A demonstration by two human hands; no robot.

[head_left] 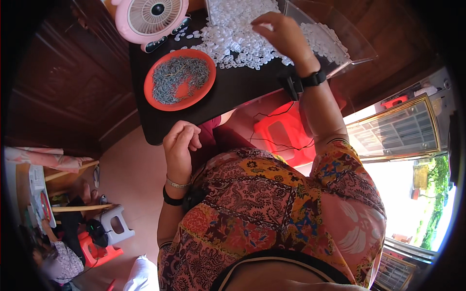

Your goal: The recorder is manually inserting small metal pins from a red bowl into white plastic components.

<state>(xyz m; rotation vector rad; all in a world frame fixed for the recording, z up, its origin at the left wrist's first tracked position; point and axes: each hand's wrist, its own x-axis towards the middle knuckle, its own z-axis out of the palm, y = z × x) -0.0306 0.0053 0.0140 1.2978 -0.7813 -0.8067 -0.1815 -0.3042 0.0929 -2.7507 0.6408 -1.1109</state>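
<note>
My left hand [179, 144] is closed at the table's near edge, its fingers curled in toward the thumb. Whatever it may hold is too small or hidden to make out. Just beyond it lies an orange plate [148, 92] full of small grey screws [170, 77]. Over the right side of a heap of small white plastic pieces [228, 41], my right hand [284, 36] hovers with bent fingers, thumb and forefinger apart. Nothing shows between them. More white pieces [323, 42] lie in a clear plastic tray [361, 56] beside that hand.
A pink fan [154, 22] stands at the table's far left. The dark table [233, 89] ends close to my body. Below its right edge sits a red stool [286, 133] with a black cable across it. Another person [65, 257] sits at lower left, near a grey stool [118, 225].
</note>
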